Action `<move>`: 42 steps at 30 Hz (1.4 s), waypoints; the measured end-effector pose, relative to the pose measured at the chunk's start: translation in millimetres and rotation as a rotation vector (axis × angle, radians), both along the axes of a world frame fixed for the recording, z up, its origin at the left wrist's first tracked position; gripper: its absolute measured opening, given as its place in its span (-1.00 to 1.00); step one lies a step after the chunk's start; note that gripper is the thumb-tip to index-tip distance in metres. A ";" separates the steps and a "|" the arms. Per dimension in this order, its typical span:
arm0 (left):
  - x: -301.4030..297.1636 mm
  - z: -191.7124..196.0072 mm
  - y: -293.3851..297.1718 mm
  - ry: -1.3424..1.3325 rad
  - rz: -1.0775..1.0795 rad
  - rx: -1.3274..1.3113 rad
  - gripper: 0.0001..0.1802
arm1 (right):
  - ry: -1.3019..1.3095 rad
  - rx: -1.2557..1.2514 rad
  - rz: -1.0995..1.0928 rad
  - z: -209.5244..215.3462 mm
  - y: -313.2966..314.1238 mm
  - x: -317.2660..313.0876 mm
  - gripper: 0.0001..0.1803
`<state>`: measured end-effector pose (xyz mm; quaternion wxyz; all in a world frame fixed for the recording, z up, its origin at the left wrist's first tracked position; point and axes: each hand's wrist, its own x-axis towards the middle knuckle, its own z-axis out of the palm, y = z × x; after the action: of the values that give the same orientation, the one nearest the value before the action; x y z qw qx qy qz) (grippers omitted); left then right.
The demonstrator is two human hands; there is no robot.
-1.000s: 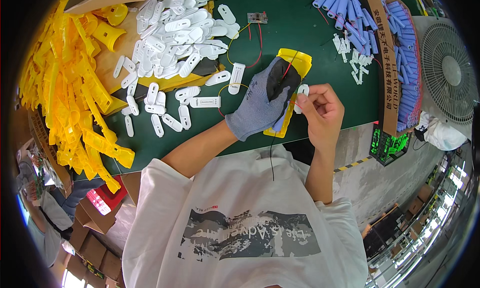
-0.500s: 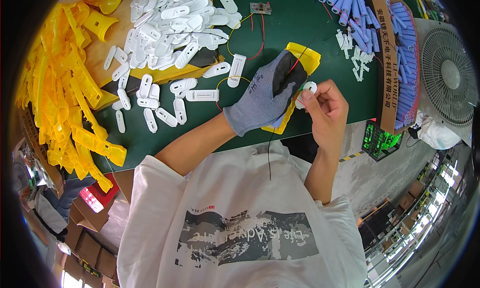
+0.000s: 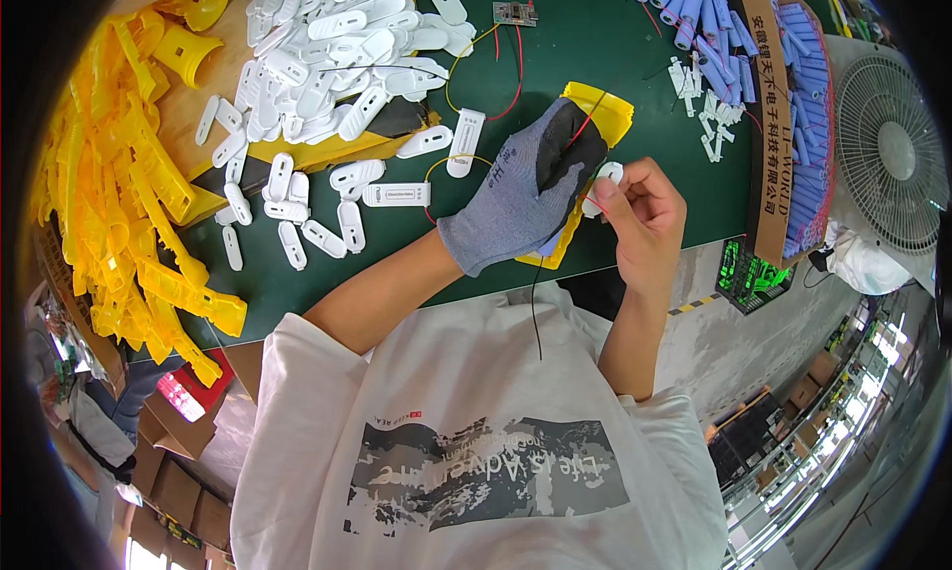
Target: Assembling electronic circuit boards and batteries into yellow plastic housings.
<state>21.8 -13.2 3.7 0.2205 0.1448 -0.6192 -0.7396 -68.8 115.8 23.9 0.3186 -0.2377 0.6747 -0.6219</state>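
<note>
we are fitting a small white piece (image 3: 607, 176) onto a yellow plastic housing (image 3: 595, 149) near the middle of the frame, a little right of centre, over the green table (image 3: 595, 55). to do this well, we judge that we should keep the housing steady in the gloved hand, keep the red wire (image 3: 587, 124) and the thin black wire (image 3: 536, 312) out from under the piece, and press it in squarely rather than from one corner.

our left hand (image 3: 526, 193), in a grey glove with dark fingertips, is curled closed around the yellow housing, covering most of it; only the upper end and a strip at the lower edge show. our right hand (image 3: 640, 218) is bare and narrowed to a pinch, thumb and forefinger holding the white piece right against the housing and the glove's fingertips. we cannot tell whether the piece is already seated.

the black wire hangs down from the hands toward the white shirt. to the left of the hands, white oblong covers (image 3: 327, 64) lie scattered and heaped toward the upper left, with yellow plastic parts (image 3: 129, 223) piled along the left edge. blue cylinders (image 3: 694, 15) sit at the upper right, beside a cardboard box (image 3: 769, 124), and a fan (image 3: 892, 154) stands at the far right. a small circuit board (image 3: 516, 13) lies at the top centre.
</note>
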 end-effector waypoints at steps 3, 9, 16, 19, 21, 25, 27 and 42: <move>1.2 -7.9 1.6 -0.055 -0.064 0.083 -0.65 | -0.007 0.023 0.025 -0.4 -4.7 1.1 -0.88; -1.9 -14.0 2.2 -0.023 0.012 0.155 -0.67 | -0.058 0.022 0.008 2.2 -6.5 4.8 -0.88; 5.1 -14.5 4.5 -0.039 0.038 -0.008 -0.71 | 0.180 0.194 0.076 19.9 -7.3 8.3 -0.85; 3.2 -12.2 8.6 -0.035 0.049 -0.010 -0.73 | 0.079 0.152 -0.078 13.7 4.0 9.8 -0.82; -1.5 -12.9 9.7 -0.004 0.050 0.085 -0.75 | 0.047 0.066 -0.149 10.1 5.6 8.8 -0.80; -2.3 -9.7 8.4 -0.074 0.024 0.046 -0.77 | -0.065 0.035 -0.255 13.5 -1.2 11.7 -0.80; -2.2 -6.3 7.5 -0.078 0.050 0.001 -0.78 | -0.154 -0.065 -0.136 7.0 3.3 9.2 -0.81; 3.6 -1.6 2.2 -0.066 0.072 -0.230 -0.85 | -0.122 -0.323 -0.174 -16.0 -7.6 11.6 -0.73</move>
<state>25.4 -11.0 2.1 0.2414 0.1650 -0.7013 -0.6501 -57.3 108.2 7.8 0.2618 -0.1883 0.5634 -0.7606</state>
